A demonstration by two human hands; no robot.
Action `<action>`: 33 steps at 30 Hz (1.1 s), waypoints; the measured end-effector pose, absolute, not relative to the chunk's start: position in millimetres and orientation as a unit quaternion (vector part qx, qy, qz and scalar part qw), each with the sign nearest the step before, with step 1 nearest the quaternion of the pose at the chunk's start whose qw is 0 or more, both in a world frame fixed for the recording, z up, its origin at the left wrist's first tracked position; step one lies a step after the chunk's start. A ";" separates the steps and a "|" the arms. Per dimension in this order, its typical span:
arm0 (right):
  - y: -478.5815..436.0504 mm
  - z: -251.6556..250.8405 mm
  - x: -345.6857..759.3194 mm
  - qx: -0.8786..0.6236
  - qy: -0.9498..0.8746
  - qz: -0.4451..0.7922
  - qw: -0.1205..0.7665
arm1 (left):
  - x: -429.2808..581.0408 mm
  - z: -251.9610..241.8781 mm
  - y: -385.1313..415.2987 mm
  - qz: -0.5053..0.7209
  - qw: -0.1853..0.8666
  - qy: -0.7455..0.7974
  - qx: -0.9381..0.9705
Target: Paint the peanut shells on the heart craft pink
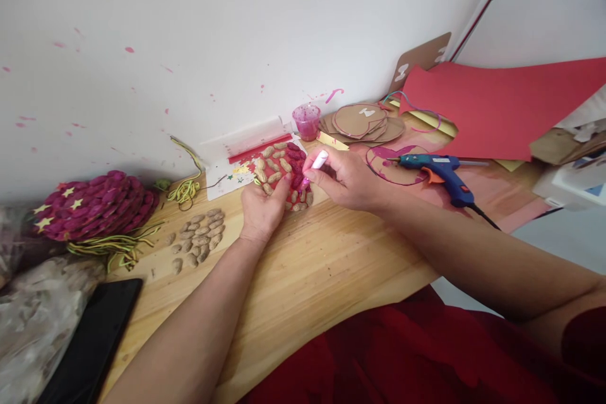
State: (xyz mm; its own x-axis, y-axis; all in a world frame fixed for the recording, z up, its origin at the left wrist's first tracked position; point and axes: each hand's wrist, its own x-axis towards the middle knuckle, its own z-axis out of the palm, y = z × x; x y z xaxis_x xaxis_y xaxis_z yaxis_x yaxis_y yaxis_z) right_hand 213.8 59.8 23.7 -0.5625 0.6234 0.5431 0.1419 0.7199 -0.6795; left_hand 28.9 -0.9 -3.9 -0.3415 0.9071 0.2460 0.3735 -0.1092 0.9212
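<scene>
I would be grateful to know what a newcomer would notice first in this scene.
Mid-table, the right hand holds a brush over peanuts, some painted magenta, and the left hand rests on them. At far left sits a magenta dome with yellow stars; a blue glue gun lies at right.

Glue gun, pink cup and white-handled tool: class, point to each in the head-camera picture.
glue gun (438, 170), head view, on its blue body.
pink cup (307, 121), head view, on its side wall.
white-handled tool (320, 158), head view, on the white handle's upper end.

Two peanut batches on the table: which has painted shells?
The batch on the red sheet, partly magenta; the pile beside the left hand is plain tan.
</scene>
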 end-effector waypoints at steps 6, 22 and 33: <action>57.3 26.0 213.4 -0.165 -0.864 0.266 0.395 | 27.6 -4.0 -1.9 0.526 0.239 0.624 0.527; 62.8 25.8 214.8 -0.134 -0.862 0.254 0.417 | 28.9 -1.7 -2.7 0.528 0.230 0.624 0.528; 60.4 25.5 213.9 -0.121 -0.875 0.256 0.392 | 29.7 0.3 -3.7 0.517 0.221 0.626 0.541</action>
